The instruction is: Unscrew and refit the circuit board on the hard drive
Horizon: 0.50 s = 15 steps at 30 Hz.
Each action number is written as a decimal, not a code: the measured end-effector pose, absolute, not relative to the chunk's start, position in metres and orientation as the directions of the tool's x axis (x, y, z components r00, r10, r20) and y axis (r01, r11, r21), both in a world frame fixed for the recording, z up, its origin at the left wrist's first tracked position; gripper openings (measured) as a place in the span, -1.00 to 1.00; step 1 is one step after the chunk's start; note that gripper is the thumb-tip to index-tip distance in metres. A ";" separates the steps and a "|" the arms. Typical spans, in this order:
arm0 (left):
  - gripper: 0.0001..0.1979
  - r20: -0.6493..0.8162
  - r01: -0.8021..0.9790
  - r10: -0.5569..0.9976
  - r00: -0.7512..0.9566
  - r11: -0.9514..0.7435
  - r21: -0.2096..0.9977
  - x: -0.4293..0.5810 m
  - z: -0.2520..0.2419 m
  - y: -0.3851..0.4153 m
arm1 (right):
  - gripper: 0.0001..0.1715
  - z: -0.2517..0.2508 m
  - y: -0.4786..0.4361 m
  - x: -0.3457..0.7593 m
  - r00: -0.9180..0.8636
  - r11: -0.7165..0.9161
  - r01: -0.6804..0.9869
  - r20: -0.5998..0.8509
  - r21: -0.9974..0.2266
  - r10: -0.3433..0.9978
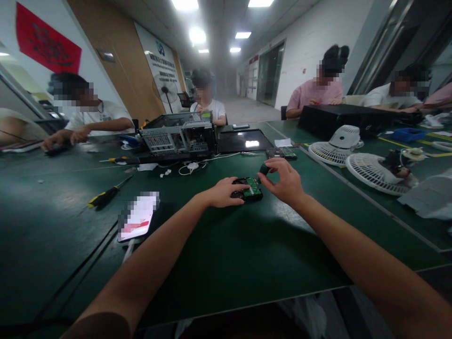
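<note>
A small black drive with a green circuit board (251, 189) lies on the dark green table (226, 254) in front of me. My left hand (226, 192) rests on its left side, fingers curled over the edge and holding it down. My right hand (284, 181) hovers just right of it, fingers pinched round a small dark tool handle (264, 169) that points down at the board. A second similar board (282, 152) lies further back.
An open computer case (178, 134) stands behind, with white cables (192, 166). Two yellow-handled screwdrivers (106, 195) and a phone (138, 217) lie at left. Dismantled white fan parts (370, 169) lie at right. Several people sit round the tables.
</note>
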<state>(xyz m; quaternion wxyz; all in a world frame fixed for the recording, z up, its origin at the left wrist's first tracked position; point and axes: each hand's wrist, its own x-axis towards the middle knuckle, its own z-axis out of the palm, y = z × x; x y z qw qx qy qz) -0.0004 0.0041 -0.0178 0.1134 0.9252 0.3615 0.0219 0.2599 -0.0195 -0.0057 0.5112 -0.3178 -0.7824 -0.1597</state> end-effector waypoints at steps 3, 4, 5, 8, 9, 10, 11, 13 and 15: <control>-0.30 -0.044 0.669 0.679 0.733 -0.707 0.231 0.000 -0.018 0.004 | -0.59 -0.004 -0.020 0.261 -0.305 0.759 0.648 0.892 -0.063 0.334; -0.30 -0.045 0.669 0.679 0.732 -0.706 0.231 0.000 -0.018 0.004 | -0.58 -0.004 -0.020 0.261 -0.312 0.768 0.638 0.891 -0.059 0.328; -0.30 -0.044 0.668 0.678 0.733 -0.708 0.229 0.000 -0.018 0.004 | -0.58 -0.003 -0.020 0.261 -0.317 0.776 0.628 0.892 -0.058 0.323; -0.30 -0.038 0.660 0.670 0.742 -0.719 0.219 -0.001 -0.018 0.004 | -0.60 -0.003 -0.020 0.261 -0.310 0.779 0.623 0.890 -0.076 0.334; -0.30 -0.036 0.659 0.668 0.743 -0.721 0.216 -0.001 -0.018 0.003 | -0.61 -0.003 -0.020 0.261 -0.305 0.772 0.630 0.886 -0.087 0.349; -0.30 -0.035 0.659 0.669 0.743 -0.720 0.216 -0.001 -0.017 0.003 | -0.61 -0.003 -0.020 0.262 -0.301 0.763 0.639 0.881 -0.098 0.365; -0.31 -0.035 0.661 0.671 0.741 -0.718 0.217 -0.001 -0.017 0.003 | -0.62 -0.003 -0.020 0.262 -0.296 0.754 0.648 0.877 -0.108 0.380; -0.31 -0.037 0.666 0.676 0.736 -0.713 0.219 -0.001 -0.016 0.002 | -0.61 -0.003 -0.021 0.263 -0.289 0.743 0.658 0.871 -0.122 0.398; -0.31 -0.043 0.667 0.676 0.736 -0.712 0.222 -0.001 -0.016 0.003 | -0.61 -0.002 -0.022 0.264 -0.295 0.745 0.653 0.861 -0.134 0.414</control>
